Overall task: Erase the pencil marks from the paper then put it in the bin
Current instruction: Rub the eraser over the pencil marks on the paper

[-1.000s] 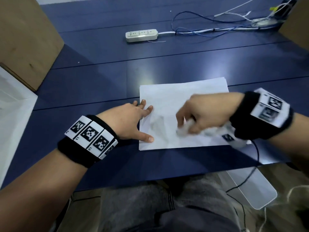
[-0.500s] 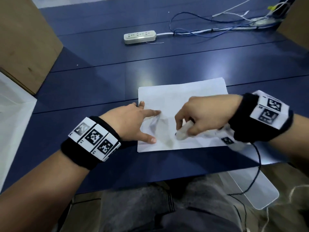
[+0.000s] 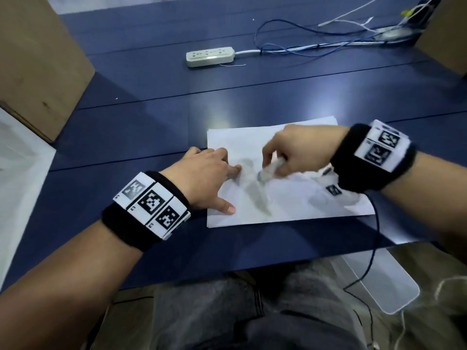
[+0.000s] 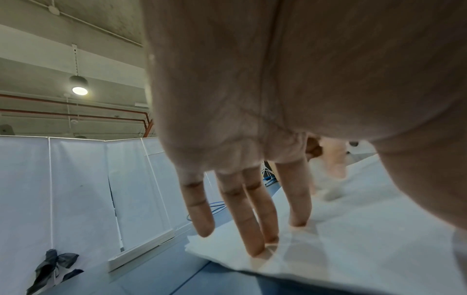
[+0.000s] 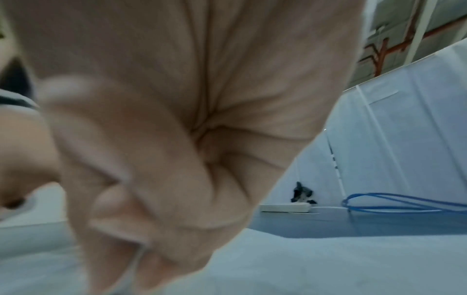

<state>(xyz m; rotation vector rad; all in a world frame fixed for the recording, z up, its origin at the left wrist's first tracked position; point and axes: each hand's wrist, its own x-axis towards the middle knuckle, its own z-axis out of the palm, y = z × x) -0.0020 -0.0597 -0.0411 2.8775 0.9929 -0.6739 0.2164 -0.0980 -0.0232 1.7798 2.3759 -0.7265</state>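
White paper [image 3: 290,137] may crease or tear if the eraser [image 3: 267,173] pinched in the right hand [image 3: 300,152] drags while the flat, straight-fingered left hand [image 3: 204,178] slips on the desk [image 3: 151,122].

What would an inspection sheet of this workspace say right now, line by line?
Surface: dark blue panelled table, with seams across it.
Job's things: white paper sheet flat near the front edge; small white eraser tip on it; bin not identified.
Clutter: white power strip at the back.
Grippers: left hand presses the sheet's left edge, fingers straight; right hand grips the eraser.
Cables: blue and white cables at the back right; thin black cable hanging off the front edge.
Surroundings: brown cardboard boxes left and right; white partition panels.
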